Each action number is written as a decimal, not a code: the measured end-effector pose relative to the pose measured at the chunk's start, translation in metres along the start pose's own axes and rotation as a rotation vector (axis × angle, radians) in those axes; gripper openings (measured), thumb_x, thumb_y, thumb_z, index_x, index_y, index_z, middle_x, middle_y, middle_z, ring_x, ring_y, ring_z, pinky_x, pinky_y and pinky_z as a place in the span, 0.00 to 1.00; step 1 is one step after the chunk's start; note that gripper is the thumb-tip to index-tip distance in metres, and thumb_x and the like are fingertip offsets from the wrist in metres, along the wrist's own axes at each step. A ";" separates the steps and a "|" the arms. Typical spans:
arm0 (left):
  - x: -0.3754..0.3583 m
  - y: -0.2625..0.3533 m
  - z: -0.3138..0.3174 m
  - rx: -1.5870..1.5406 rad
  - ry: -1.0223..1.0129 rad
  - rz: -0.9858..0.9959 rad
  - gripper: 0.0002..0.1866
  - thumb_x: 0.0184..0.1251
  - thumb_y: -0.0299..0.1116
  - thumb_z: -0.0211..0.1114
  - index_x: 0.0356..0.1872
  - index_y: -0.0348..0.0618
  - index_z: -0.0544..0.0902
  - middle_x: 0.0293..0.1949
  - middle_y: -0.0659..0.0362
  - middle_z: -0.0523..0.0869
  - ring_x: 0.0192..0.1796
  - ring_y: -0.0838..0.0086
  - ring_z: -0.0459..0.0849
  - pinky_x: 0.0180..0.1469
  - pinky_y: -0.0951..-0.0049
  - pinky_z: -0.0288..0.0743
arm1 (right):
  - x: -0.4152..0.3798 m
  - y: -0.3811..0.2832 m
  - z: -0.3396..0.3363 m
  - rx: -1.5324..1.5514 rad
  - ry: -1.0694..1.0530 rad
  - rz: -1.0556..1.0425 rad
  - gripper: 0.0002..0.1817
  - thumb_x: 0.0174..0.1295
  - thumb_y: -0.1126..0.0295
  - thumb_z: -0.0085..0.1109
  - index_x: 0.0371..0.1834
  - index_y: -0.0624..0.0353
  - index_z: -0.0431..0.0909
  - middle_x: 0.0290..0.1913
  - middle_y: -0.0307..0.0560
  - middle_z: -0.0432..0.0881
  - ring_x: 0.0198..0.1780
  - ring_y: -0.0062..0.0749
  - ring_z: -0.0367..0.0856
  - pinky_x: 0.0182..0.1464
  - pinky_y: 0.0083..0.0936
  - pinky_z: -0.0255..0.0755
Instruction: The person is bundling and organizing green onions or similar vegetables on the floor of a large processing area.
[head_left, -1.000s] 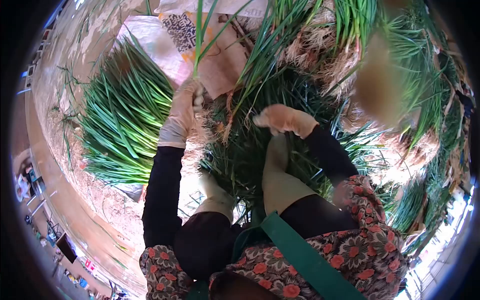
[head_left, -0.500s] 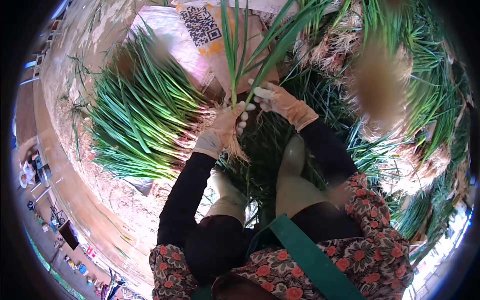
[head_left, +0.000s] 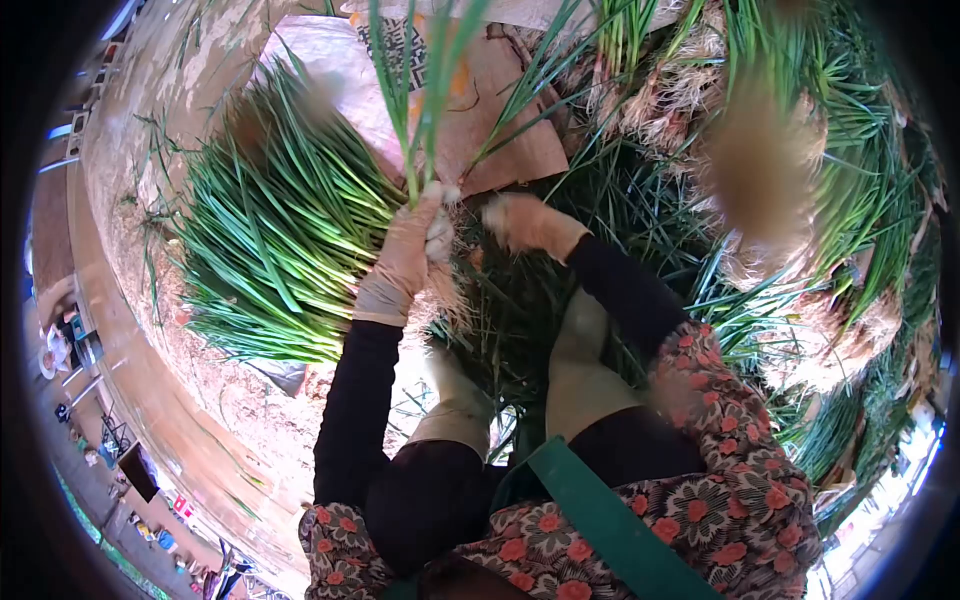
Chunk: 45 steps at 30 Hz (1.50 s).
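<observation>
My left hand (head_left: 412, 235), in a light glove with white fingertips, is closed around a few green onions (head_left: 408, 150). Their leaves point up and away, and pale roots hang below the fist. Right beside it lies a big pile of green onions (head_left: 290, 220), white ends toward me. My right hand (head_left: 530, 224), gloved too, is apart from the held stalks, over dark green leaves. Motion smears its fingers, so I cannot see whether anything is in them. A few loose leaves (head_left: 515, 100) stretch across the brown sack (head_left: 520, 160) in front.
Bunches of rooted green onions (head_left: 800, 330) are heaped along the right. Trimmed leaves (head_left: 640, 210) cover the ground between my boots (head_left: 455, 400) and that heap. A white sack (head_left: 320, 50) lies under the pile's far side. Another person (head_left: 58, 345) is far off at the left.
My left hand has moved left with the green onions, closer to the pile. My right hand has come away from the stalks and dropped slightly toward me.
</observation>
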<state>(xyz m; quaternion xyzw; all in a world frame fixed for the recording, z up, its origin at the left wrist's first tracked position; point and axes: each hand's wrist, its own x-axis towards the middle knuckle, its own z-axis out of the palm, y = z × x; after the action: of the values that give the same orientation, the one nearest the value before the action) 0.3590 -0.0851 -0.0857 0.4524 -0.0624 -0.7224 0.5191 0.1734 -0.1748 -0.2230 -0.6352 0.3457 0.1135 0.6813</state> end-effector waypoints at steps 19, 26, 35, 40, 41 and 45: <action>0.018 -0.017 0.069 0.169 0.204 0.187 0.18 0.74 0.42 0.56 0.60 0.50 0.76 0.16 0.74 0.62 0.16 0.89 0.60 0.19 0.85 0.55 | 0.019 0.033 -0.047 -0.296 0.634 -0.446 0.13 0.67 0.63 0.51 0.42 0.61 0.77 0.26 0.49 0.78 0.28 0.41 0.77 0.36 0.37 0.73; 0.005 0.013 0.104 -0.102 -0.281 -0.025 0.27 0.75 0.48 0.53 0.70 0.52 0.63 0.13 0.74 0.58 0.13 0.88 0.56 0.21 0.83 0.55 | -0.193 -0.079 -0.120 -0.584 1.252 -0.486 0.20 0.65 0.59 0.55 0.57 0.54 0.73 0.43 0.54 0.84 0.46 0.48 0.84 0.52 0.39 0.75; 0.022 -0.004 0.190 0.010 -0.089 -0.067 0.20 0.73 0.38 0.57 0.64 0.46 0.71 0.25 0.65 0.75 0.19 0.81 0.69 0.23 0.80 0.67 | -0.238 -0.102 -0.109 -1.015 1.301 0.048 0.15 0.65 0.53 0.57 0.34 0.54 0.77 0.19 0.43 0.79 0.17 0.32 0.77 0.20 0.30 0.72; 0.042 -0.031 0.136 0.061 -0.092 -0.025 0.13 0.69 0.30 0.62 0.53 0.42 0.78 0.40 0.55 0.87 0.33 0.78 0.85 0.25 0.81 0.76 | -0.206 -0.091 -0.028 -0.685 0.799 -0.414 0.14 0.69 0.55 0.49 0.39 0.53 0.77 0.30 0.55 0.82 0.33 0.49 0.83 0.34 0.41 0.76; 0.036 -0.032 0.139 0.059 0.005 0.020 0.12 0.68 0.29 0.62 0.51 0.42 0.78 0.39 0.55 0.87 0.35 0.76 0.86 0.25 0.80 0.76 | -0.201 -0.083 -0.041 -0.789 0.826 -0.579 0.13 0.70 0.57 0.47 0.40 0.53 0.78 0.31 0.55 0.82 0.35 0.50 0.83 0.36 0.41 0.76; 0.024 -0.034 0.132 0.235 0.107 -0.075 0.13 0.65 0.28 0.65 0.49 0.42 0.79 0.38 0.55 0.87 0.37 0.75 0.87 0.30 0.78 0.81 | -0.188 -0.107 -0.065 -0.288 0.865 -0.144 0.15 0.67 0.56 0.49 0.39 0.57 0.78 0.33 0.56 0.83 0.37 0.52 0.83 0.39 0.44 0.76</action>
<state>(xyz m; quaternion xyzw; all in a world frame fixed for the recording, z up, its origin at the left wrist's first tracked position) 0.2397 -0.1394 -0.0418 0.5502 -0.1020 -0.7038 0.4376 0.0771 -0.2009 -0.0199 -0.7349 0.5338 -0.1627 0.3855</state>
